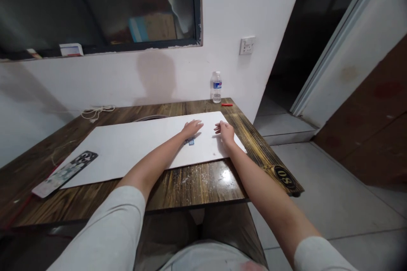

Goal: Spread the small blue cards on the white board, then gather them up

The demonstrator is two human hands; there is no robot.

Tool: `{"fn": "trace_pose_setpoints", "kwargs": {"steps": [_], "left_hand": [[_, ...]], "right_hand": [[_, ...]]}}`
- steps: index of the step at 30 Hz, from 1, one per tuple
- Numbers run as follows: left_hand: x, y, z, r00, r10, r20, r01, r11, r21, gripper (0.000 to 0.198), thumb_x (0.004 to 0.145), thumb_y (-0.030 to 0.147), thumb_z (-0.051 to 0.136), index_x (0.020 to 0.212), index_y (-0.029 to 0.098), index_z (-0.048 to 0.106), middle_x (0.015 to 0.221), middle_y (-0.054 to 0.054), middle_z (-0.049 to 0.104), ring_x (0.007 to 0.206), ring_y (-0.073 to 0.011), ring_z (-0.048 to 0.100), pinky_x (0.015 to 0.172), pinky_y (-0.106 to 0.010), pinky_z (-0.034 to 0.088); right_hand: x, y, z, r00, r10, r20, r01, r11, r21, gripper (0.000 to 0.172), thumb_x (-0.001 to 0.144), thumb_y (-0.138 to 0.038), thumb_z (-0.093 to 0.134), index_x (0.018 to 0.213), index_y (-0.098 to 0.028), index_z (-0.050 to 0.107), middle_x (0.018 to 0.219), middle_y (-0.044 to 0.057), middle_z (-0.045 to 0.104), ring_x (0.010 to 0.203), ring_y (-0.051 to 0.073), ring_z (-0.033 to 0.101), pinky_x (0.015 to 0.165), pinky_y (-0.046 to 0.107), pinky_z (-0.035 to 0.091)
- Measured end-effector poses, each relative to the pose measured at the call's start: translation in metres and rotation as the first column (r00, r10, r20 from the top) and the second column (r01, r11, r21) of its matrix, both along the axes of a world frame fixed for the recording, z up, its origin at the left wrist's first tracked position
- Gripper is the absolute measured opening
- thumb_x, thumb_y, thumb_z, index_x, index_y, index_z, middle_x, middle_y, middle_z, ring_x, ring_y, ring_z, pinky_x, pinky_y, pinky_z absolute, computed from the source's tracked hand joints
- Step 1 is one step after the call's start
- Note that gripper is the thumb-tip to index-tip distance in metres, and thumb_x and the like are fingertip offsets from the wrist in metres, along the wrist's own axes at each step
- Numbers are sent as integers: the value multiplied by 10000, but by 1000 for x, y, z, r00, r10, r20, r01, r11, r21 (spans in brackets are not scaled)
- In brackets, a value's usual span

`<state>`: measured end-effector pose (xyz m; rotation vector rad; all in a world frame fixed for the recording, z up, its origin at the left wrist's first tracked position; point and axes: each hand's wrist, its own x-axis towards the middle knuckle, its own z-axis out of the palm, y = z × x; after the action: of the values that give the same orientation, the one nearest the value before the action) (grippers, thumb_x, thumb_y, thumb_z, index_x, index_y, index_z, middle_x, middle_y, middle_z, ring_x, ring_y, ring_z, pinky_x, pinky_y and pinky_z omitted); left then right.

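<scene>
A large white board [140, 148] lies flat on the dark wooden table [193, 184]. My left hand [192, 128] reaches over the board with its fingers stretched out and nothing visible in them. Just below its wrist sits a small blue-and-white piece [191, 141], partly behind the forearm; its kind is too small to make out. Over the right end of the board, my right hand [225, 131] has its fingers loosely curved and apart, and no object shows in it. The two hands are apart, fingers pointing toward each other.
A water bottle [217, 87] and a red pen-like stick [227, 104] stand and lie near the back right corner. On the left are a dark-and-pale patterned strip [66, 173] and a white cable [97, 111]. A round "80" plaque [284, 176] marks the right corner.
</scene>
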<state>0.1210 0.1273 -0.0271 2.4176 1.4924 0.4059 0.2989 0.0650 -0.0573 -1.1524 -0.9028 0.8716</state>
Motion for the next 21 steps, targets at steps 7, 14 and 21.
{"fn": "trace_pose_setpoints", "kwargs": {"steps": [7, 14, 21], "left_hand": [[-15, -68, 12, 909, -416, -20, 417, 908, 51, 430, 959, 475, 380, 1138, 223, 678, 1185, -53, 695, 1123, -229, 614, 969, -357, 456], [-71, -131, 16, 875, -412, -253, 468, 853, 232, 272, 898, 319, 491, 1063, 248, 695, 1173, -69, 695, 1080, -232, 634, 947, -413, 462], [-104, -130, 13, 976, -54, -210, 114, 952, 284, 364, 903, 360, 459, 1175, 210, 649, 1293, -112, 627, 1197, -285, 568, 1009, -442, 439]], "right_hand": [[-2, -2, 0, 999, 20, -28, -20, 1000, -13, 351, 875, -458, 506, 703, -175, 622, 581, 14, 642, 483, 131, 571, 517, 281, 522], [-9, -6, 3, 999, 33, -25, -33, 999, -10, 366, 875, -475, 514, 697, -174, 621, 582, 14, 643, 484, 128, 568, 527, 286, 528], [-14, -9, 0, 999, 38, 38, -38, 999, -1, 347, 871, -463, 512, 723, -177, 643, 609, 12, 655, 507, 124, 570, 534, 270, 512]]}}
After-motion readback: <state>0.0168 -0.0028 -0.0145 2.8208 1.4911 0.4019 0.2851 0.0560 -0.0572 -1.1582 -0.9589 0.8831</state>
